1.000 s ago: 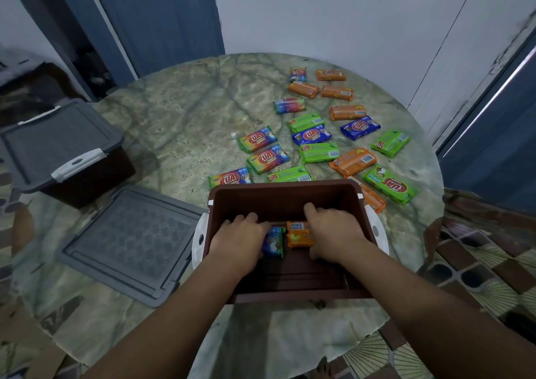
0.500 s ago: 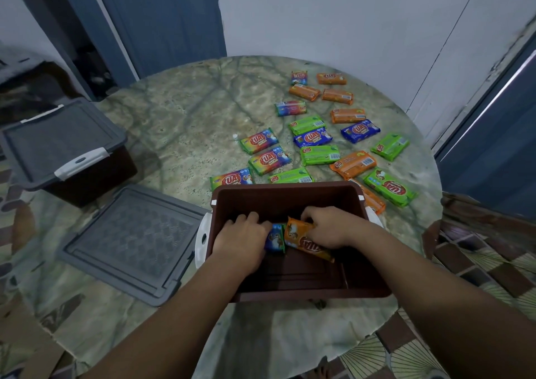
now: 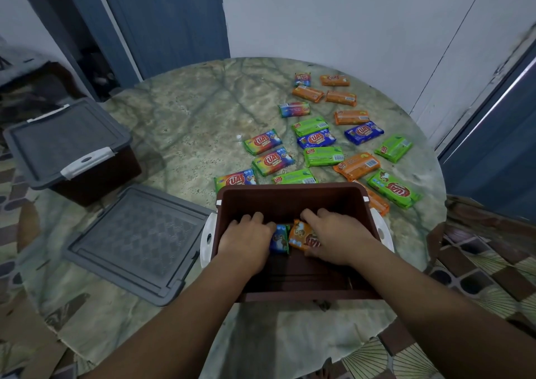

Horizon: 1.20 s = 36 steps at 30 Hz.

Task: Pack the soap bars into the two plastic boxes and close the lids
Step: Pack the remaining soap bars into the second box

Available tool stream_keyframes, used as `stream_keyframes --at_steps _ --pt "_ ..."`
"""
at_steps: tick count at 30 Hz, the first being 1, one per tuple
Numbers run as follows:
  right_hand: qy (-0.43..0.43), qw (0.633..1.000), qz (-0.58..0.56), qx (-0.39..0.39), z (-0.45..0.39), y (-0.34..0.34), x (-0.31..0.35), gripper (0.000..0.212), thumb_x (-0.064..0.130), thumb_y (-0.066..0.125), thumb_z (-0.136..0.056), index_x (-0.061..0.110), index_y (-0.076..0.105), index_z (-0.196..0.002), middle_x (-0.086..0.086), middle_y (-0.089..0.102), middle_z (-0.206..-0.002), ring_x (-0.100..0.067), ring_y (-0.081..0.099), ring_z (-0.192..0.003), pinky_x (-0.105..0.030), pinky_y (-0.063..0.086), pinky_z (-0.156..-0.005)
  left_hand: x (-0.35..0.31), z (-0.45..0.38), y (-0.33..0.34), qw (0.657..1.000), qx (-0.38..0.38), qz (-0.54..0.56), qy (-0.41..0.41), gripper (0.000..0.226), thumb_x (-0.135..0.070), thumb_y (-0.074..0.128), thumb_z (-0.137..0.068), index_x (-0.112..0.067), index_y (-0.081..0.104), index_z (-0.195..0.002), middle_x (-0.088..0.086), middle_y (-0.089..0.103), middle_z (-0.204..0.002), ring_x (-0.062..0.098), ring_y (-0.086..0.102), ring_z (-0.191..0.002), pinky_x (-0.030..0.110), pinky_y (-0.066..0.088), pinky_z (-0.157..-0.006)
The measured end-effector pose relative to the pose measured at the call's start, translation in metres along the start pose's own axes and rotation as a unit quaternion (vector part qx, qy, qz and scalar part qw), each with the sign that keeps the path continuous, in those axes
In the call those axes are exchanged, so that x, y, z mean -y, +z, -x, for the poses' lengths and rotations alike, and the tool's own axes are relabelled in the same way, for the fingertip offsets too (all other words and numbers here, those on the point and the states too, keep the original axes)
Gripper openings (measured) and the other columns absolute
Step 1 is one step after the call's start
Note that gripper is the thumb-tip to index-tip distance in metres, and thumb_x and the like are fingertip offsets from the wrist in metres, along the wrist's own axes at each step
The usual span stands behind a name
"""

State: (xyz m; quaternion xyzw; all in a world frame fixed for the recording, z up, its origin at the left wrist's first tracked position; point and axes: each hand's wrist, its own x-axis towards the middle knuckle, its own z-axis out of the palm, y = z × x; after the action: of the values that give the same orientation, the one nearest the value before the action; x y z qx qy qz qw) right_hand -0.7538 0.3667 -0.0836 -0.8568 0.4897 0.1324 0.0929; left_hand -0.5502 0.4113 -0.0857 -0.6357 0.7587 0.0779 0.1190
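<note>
Open brown box (image 3: 290,194): stands at the table's (image 3: 185,111) near edge, both hands inside. Orange soap bar (image 3: 303,237): in the box, tilted, under the right hand (image 3: 338,238), whose grip curls over it. Blue soap bar (image 3: 280,238): just beside the orange one, touching the left hand (image 3: 246,240), fingers bent down over bars hidden beneath; whether they grasp anything cannot be told. Loose soap bars (image 3: 323,155): green, orange, blue and rainbow wrappers, scattered from behind the box toward the table's far right edge. Grey lid (image 3: 139,240): flat, left of the box. Second box (image 3: 72,149): lidded, at the left edge.
</note>
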Motion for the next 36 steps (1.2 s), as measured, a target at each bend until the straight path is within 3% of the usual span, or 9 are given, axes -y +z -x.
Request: stream_keyframes --at_steps 3,5,7,11,14,18,20,26,36 --pt "0.032 0.999 0.027 -0.006 0.002 0.000 0.004 0.072 0.067 0.054 -0.093 0.021 0.029 -0.142 -0.007 0.067 -0.105 -0.031 0.067 -0.090 -0.035 0.042 -0.060 0.000 0.000 0.000 1.000 0.002 -0.003 -0.001 0.053 -0.029 0.063 -0.095 -0.027 0.044 -0.145 0.009 0.045 -0.136 0.031 0.046 -0.124 0.046 0.043 -0.102" --pt "0.031 0.999 0.015 -0.028 0.000 0.000 0.005 0.056 0.055 0.045 -0.102 0.019 0.029 -0.142 -0.007 0.067 -0.099 -0.030 0.066 -0.085 -0.037 0.045 -0.059 0.000 0.000 0.000 1.000 0.003 -0.003 0.000 0.055 -0.029 0.065 -0.094 -0.027 0.044 -0.145 0.009 0.045 -0.136 0.031 0.046 -0.125 0.046 0.043 -0.102" --pt "-0.009 1.000 0.021 -0.017 0.001 -0.005 0.005 0.044 0.034 0.045 -0.102 0.024 0.030 -0.143 -0.010 0.060 -0.116 -0.032 0.059 -0.099 -0.041 0.049 -0.073 0.000 0.000 0.000 1.000 0.004 -0.003 0.000 0.056 -0.029 0.065 -0.094 -0.027 0.044 -0.146 0.009 0.045 -0.136 0.031 0.046 -0.125 0.046 0.043 -0.103" --pt "-0.083 0.980 0.138 0.118 0.007 -0.007 0.002 0.075 0.015 0.067 -0.087 0.037 0.030 -0.149 -0.016 0.024 -0.145 -0.038 0.033 -0.128 -0.046 0.040 -0.094 0.001 -0.001 0.001 1.000 0.000 -0.006 0.000 0.056 -0.028 0.066 -0.094 -0.026 0.044 -0.145 0.009 0.044 -0.136 0.031 0.046 -0.125 0.046 0.043 -0.102" --pt "-0.061 0.982 0.151 0.094 0.008 -0.002 -0.003 0.073 0.023 0.071 -0.089 0.036 0.032 -0.149 -0.016 0.028 -0.148 -0.038 0.037 -0.130 -0.050 0.043 -0.100 0.000 0.000 0.001 1.000 0.001 -0.006 -0.004 0.057 -0.029 0.067 -0.093 -0.026 0.044 -0.145 0.009 0.044 -0.137 0.032 0.046 -0.125 0.046 0.043 -0.104" --pt "0.035 0.991 0.111 0.067 0.003 -0.004 0.003 0.079 0.064 0.070 -0.085 0.028 0.041 -0.149 -0.014 0.041 -0.138 -0.034 0.046 -0.125 -0.044 0.046 -0.097 -0.001 0.001 0.002 1.000 -0.002 -0.008 -0.015 0.057 -0.026 0.066 -0.094 -0.025 0.043 -0.146 0.010 0.045 -0.137 0.033 0.047 -0.124 0.046 0.042 -0.104" --pt "0.073 0.992 0.093 0.048 -0.001 -0.003 0.010 0.082 0.071 0.065 -0.084 0.024 0.044 -0.148 -0.014 0.045 -0.137 -0.033 0.049 -0.124 -0.044 0.046 -0.097 -0.001 0.000 0.002 1.000 -0.002 -0.010 -0.021 0.056 -0.025 0.066 -0.094 -0.024 0.044 -0.145 0.010 0.045 -0.137 0.033 0.048 -0.122 0.045 0.043 -0.103" --pt "0.090 0.995 0.051 -0.013 0.001 -0.002 0.011 0.087 0.073 0.068 -0.080 0.025 0.039 -0.146 -0.009 0.054 -0.130 -0.031 0.059 -0.113 -0.040 0.051 -0.084 0.000 -0.002 0.004 0.999 -0.007 -0.024 -0.021 0.054 -0.026 0.066 -0.094 -0.024 0.046 -0.144 0.011 0.046 -0.134 0.034 0.049 -0.119 0.046 0.043 -0.101" --pt "0.033 0.998 0.023 -0.046 -0.008 -0.001 0.018 0.072 0.067 0.073 -0.080 0.027 0.054 -0.137 -0.001 0.061 -0.122 -0.026 0.060 -0.110 -0.035 0.049 -0.077 0.000 -0.006 0.005 0.999 -0.009 -0.033 0.006 0.051 -0.028 0.064 -0.096 -0.027 0.045 -0.144 0.009 0.047 -0.132 0.033 0.050 -0.118 0.047 0.045 -0.101"
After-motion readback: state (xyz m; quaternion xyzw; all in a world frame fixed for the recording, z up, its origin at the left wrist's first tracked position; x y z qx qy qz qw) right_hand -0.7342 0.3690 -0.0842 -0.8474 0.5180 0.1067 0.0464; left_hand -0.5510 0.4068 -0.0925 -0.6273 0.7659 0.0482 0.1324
